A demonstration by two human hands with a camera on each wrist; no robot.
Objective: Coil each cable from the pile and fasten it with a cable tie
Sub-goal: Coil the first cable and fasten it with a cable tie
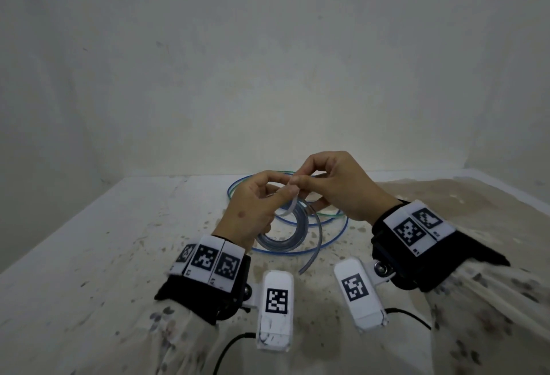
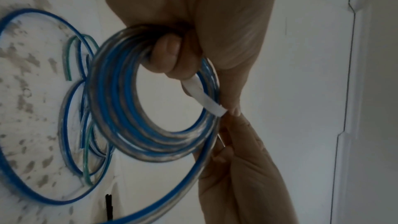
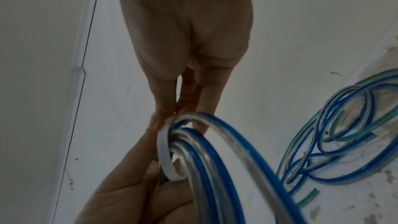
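Centre of the head view: left hand (image 1: 250, 210) grips a coiled clear cable w/ blue stripe (image 2: 133, 101), fingers curled thru the loop. Right hand (image 1: 336, 187) pinches the end of a flat white cable tie (image 2: 203, 96) wrapped over the coil. Loose blue and green cables (image 3: 344, 135) lie on the stained white table (image 1: 104, 255) behind. Wrist tags (image 1: 208, 258): b/w square codes, no readable text.

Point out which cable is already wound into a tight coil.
The blue-striped clear cable gripped in the left hand, white tie around it; the other blue and green cables lie loose on the table.
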